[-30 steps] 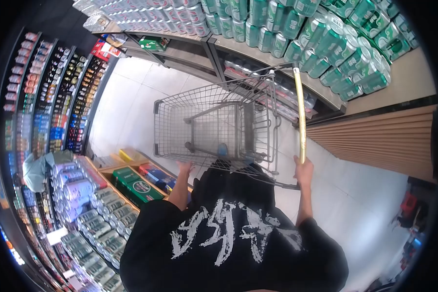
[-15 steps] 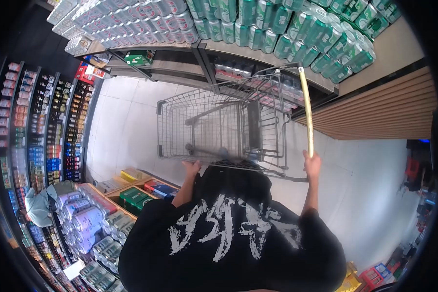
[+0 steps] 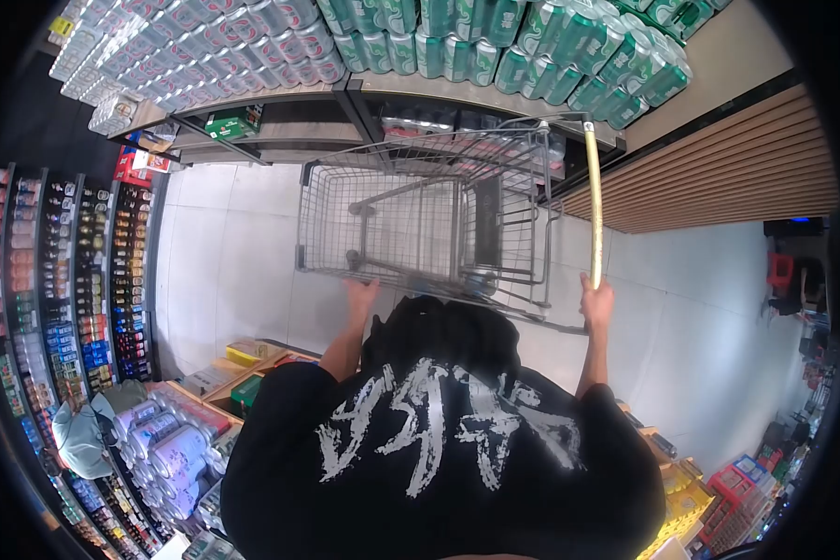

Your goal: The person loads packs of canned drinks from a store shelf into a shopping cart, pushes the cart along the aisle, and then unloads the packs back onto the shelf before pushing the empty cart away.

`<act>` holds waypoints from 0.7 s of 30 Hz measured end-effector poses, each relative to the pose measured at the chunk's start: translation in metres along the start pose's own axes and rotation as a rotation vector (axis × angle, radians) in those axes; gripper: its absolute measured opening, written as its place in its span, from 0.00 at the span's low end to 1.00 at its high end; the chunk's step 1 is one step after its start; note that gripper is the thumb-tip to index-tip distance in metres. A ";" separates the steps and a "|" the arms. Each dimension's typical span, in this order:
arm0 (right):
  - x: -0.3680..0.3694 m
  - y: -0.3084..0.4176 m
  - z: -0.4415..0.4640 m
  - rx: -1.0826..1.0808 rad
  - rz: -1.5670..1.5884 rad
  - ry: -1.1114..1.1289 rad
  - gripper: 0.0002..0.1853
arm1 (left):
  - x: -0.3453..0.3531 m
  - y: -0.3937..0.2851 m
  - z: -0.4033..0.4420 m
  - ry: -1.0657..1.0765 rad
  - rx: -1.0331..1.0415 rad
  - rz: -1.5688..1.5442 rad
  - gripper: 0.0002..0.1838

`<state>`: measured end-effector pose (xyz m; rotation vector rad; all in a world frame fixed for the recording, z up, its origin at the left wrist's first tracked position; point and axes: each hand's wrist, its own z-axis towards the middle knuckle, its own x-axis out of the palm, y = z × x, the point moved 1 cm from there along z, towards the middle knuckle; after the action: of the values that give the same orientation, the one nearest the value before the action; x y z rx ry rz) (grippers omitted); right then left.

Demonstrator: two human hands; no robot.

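Observation:
A grey wire shopping cart (image 3: 423, 215) with nothing visible in its basket stands side-on in front of me. My right hand (image 3: 597, 303) is closed round the near end of its pale yellow handle (image 3: 595, 201), on the right. Further left, my left hand (image 3: 360, 297) is at the cart's near side rim, thumb and fingers against it; some of those fingers are hidden. Wheels and the lower frame show through the wire mesh.
Packs of green cans (image 3: 457, 47) and silver cans (image 3: 215, 47) stack on a shelf along the far side. Bottle shelves (image 3: 93, 271) line the left. Can packs (image 3: 163, 448) stand at lower left, near a person in a pale cap (image 3: 79, 439). A slatted wood panel (image 3: 700, 168) is at right.
The shelves and bottle racks have shifted left in view, and the cart sits slightly higher in it. My hands keep their places on the cart.

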<state>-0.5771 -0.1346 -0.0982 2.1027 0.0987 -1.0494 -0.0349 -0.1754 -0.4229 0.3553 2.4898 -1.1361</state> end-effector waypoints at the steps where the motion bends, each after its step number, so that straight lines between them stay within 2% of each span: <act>1: 0.000 -0.003 0.001 0.006 0.000 -0.010 0.17 | 0.001 -0.006 0.010 0.009 -0.034 0.015 0.42; 5: -0.003 -0.012 0.001 0.020 0.016 -0.052 0.17 | 0.003 -0.026 0.030 0.135 -0.093 0.263 0.52; 10: -0.008 -0.016 -0.016 0.032 -0.010 -0.118 0.16 | 0.015 -0.066 0.016 0.163 -0.086 0.177 0.65; 13: -0.014 -0.019 -0.028 0.072 -0.032 -0.132 0.16 | 0.021 -0.082 0.010 0.215 -0.089 -0.004 0.67; 17: -0.018 -0.034 -0.041 0.143 -0.068 -0.158 0.17 | 0.025 -0.091 0.001 0.157 0.000 0.005 0.58; 20: -0.023 -0.047 -0.044 0.164 -0.034 -0.185 0.17 | 0.025 -0.112 -0.005 0.214 0.177 0.072 0.40; 21: -0.023 -0.051 -0.045 0.168 -0.017 -0.190 0.17 | 0.009 -0.145 -0.028 0.218 0.285 0.113 0.33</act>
<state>-0.5827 -0.0630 -0.0963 2.1406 -0.0669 -1.3006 -0.1044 -0.2466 -0.3134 0.7259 2.4499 -1.4761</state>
